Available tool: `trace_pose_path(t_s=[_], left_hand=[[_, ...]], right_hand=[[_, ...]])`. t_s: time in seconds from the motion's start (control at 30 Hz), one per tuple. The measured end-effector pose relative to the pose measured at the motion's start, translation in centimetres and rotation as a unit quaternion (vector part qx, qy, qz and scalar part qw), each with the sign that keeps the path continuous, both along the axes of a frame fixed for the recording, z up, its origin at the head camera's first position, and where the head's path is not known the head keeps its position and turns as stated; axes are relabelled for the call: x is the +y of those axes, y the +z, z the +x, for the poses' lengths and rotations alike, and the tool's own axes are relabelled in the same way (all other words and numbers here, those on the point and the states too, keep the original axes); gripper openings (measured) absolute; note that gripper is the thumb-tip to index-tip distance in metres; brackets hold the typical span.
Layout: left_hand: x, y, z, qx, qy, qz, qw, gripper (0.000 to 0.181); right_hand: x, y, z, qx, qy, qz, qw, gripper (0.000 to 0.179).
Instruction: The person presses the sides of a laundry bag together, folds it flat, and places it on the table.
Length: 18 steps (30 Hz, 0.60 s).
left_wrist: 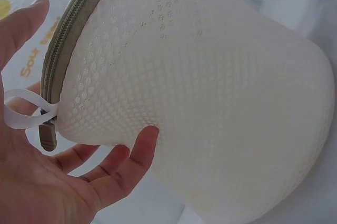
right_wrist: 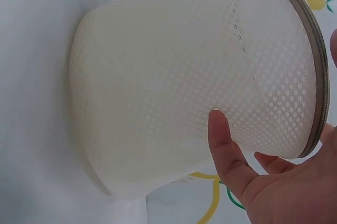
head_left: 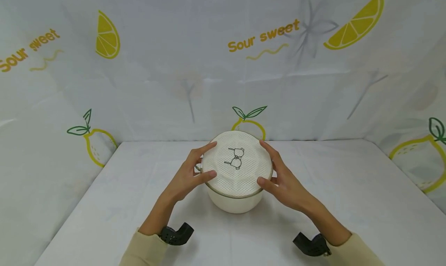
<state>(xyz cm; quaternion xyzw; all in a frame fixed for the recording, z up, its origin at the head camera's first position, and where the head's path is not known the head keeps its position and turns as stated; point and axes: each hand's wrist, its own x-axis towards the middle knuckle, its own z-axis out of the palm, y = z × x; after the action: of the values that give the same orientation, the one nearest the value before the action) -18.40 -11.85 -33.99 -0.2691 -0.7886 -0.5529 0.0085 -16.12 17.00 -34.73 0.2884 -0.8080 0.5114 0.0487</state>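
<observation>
A white, round mesh laundry bag stands upright on the table, its flat top printed with a small dark drawing. My left hand holds its left side and my right hand its right, thumbs near the front of the rim. The left wrist view shows the olive zipper round the top edge, with a zipper pull and a white loop close to the left palm. In the right wrist view a fingertip presses into the mesh wall.
A white cloth covers the table. Behind it hangs a white backdrop printed with lemons and lettering. Black wrist devices sit at both sleeve cuffs.
</observation>
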Motion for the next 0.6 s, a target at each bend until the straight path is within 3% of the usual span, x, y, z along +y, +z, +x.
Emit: trace_pose_path(t_s=[0.2,0.37,0.6], left_hand=[[0.26,-0.42,-0.18,-0.011,-0.016,0.032,0.9993,0.066],[0.66,-0.76,-0.32,-0.026,-0.021,0.064,0.9974,0.064],[0.96,-0.9,-0.23,-0.034,-0.016,0.066,0.9971,0.067]], right_hand=[[-0.52,-0.35,-0.45,-0.016,0.001,-0.009,0.9998,0.078],[-0.72,-0.68,-0.67,-0.003,-0.007,0.006,1.0,0.07],[-0.91,-0.62,-0.96,0.027,-0.01,0.023,0.9993,0.066]])
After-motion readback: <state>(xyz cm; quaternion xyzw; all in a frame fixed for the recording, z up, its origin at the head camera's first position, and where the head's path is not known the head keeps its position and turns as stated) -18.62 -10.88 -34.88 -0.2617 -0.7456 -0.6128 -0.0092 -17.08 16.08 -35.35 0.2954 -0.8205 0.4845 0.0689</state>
